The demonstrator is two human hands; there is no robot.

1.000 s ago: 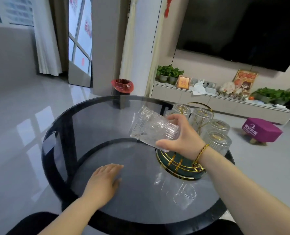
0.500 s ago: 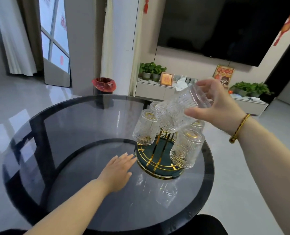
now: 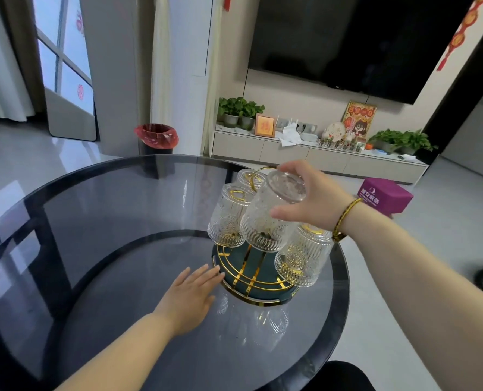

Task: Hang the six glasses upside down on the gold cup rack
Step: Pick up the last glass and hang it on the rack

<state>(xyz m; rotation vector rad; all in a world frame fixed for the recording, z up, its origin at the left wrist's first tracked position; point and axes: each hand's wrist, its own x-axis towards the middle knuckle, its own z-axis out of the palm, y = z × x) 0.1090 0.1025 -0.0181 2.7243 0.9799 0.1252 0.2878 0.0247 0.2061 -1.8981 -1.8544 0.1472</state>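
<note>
Table glass spread wide and bare to the left of the rack, which stood near the right rim, so open room lay leftward and toward the person, little to the right. Rack prongs already carried inverted glasses: one at left, one behind, one at front right; any others were hidden by the hand. The right hand was clamped on a glass, mouth down and tilted, over the rack's near middle, touching or just in front of the left glass. Whether a prong was inside it could not be told. The step looked like seating this glass; the next move would call for lowering it squarely without knocking its neighbours. The left hand lay flat, fingers together, tips at the rack's base, seemingly steadying it.
</note>
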